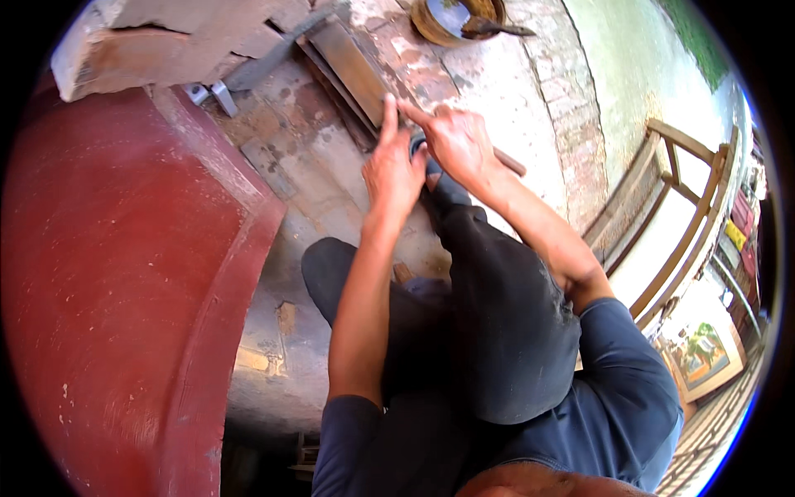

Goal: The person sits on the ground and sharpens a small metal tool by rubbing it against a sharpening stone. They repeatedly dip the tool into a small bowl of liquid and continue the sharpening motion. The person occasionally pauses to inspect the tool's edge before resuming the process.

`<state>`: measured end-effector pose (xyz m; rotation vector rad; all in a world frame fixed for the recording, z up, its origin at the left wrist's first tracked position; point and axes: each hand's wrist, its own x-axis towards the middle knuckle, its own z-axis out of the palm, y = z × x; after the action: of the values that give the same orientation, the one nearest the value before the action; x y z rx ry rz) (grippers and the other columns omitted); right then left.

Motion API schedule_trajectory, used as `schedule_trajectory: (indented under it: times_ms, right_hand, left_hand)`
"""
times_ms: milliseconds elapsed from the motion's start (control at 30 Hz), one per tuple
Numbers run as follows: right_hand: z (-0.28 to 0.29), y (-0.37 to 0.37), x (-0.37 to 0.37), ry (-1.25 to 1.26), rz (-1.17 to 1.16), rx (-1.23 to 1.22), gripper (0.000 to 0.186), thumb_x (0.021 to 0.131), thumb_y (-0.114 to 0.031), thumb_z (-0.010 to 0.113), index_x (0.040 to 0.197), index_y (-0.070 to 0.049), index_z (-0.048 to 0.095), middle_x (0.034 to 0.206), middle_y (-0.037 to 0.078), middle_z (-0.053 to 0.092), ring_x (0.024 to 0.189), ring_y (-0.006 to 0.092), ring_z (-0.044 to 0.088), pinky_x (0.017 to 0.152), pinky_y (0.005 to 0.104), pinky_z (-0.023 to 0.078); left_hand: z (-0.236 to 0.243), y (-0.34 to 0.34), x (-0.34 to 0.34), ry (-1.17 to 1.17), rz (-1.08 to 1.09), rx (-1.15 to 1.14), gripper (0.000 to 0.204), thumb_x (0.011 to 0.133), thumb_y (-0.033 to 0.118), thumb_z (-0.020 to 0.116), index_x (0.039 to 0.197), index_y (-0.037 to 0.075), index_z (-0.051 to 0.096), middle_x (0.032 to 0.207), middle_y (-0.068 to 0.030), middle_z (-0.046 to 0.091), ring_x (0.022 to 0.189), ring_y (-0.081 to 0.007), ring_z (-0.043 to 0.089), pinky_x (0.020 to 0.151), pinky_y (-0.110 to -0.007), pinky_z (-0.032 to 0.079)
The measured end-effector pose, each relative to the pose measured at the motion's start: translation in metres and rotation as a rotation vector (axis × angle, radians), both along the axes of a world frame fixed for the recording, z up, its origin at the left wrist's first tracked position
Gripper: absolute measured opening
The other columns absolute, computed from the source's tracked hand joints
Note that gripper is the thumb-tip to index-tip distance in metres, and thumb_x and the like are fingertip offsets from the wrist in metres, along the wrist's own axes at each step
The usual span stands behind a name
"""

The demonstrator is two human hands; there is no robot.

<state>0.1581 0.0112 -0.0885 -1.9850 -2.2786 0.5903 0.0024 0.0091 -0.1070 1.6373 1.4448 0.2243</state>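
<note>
My left hand (389, 170) and my right hand (455, 145) meet over my dark-clad knee and foot, beside a long brown rectangular block (344, 62) with dark sides. Both index fingers reach out to the near end of the block, their tips almost together. The other fingers are curled; what they grip is hidden. A brown cylindrical handle (509, 161) sticks out past my right hand; I cannot tell whether it is held.
A red painted panel (132, 273) fills the left. Grey metal pieces (224, 98) lie near a stone slab (141, 50). A round metal pan (439, 16) with a dark tool is at the top. A wooden frame (679, 132) and a framed picture (704, 348) are at the right.
</note>
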Motion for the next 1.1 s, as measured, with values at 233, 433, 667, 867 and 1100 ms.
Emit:
schedule_trajectory:
  times_ms: [233,433,667,867,1100]
  right_hand:
    - [0.010,-0.019,0.009,-0.001,-0.046,-0.174,0.075,0.081,-0.017,0.078,0.154,-0.022,0.062,0.090,0.026,0.074,0.076,0.0386,0.077,0.068,0.0468,0.062]
    - [0.009,0.000,-0.002,0.038,-0.023,-0.061,0.069,0.082,-0.014,0.074,0.151,-0.016,0.064,0.077,0.016,0.075,0.074,0.0346,0.076,0.064,0.0456,0.060]
    - [0.012,0.006,-0.005,0.048,-0.038,-0.096,0.068,0.084,-0.014,0.073,0.151,-0.016,0.064,0.080,0.018,0.075,0.072,0.0373,0.075,0.064,0.0451,0.060]
    - [0.008,-0.029,0.009,-0.006,-0.022,-0.161,0.075,0.077,-0.016,0.079,0.150,-0.017,0.066,0.081,0.024,0.071,0.073,0.0375,0.076,0.063,0.0464,0.061]
    - [-0.002,-0.011,0.003,0.084,-0.028,-0.001,0.068,0.081,-0.013,0.074,0.148,-0.017,0.067,0.074,0.017,0.071,0.070,0.0353,0.074,0.059,0.0444,0.059]
  left_hand:
    - [0.011,-0.020,0.005,0.017,-0.074,-0.053,0.043,0.086,0.014,0.083,0.127,0.008,0.075,0.179,-0.0052,0.029,0.116,-0.0347,0.074,0.090,-0.047,0.061]
    - [0.004,0.000,0.000,0.045,-0.032,0.001,0.039,0.089,0.017,0.081,0.125,0.005,0.074,0.177,-0.0057,0.033,0.112,-0.0371,0.074,0.087,-0.048,0.060]
    - [0.004,0.000,0.003,0.017,-0.009,0.052,0.026,0.092,0.014,0.077,0.115,0.002,0.072,0.178,-0.0056,0.031,0.100,-0.0408,0.075,0.083,-0.053,0.059]
    - [0.020,-0.027,0.009,0.056,-0.070,-0.113,0.037,0.084,0.012,0.084,0.120,0.008,0.077,0.179,-0.0058,0.029,0.111,-0.0365,0.075,0.087,-0.048,0.060]
    - [0.007,-0.006,0.004,0.059,-0.036,-0.002,0.032,0.089,0.015,0.081,0.118,0.004,0.074,0.177,-0.0048,0.032,0.102,-0.0391,0.075,0.084,-0.051,0.059]
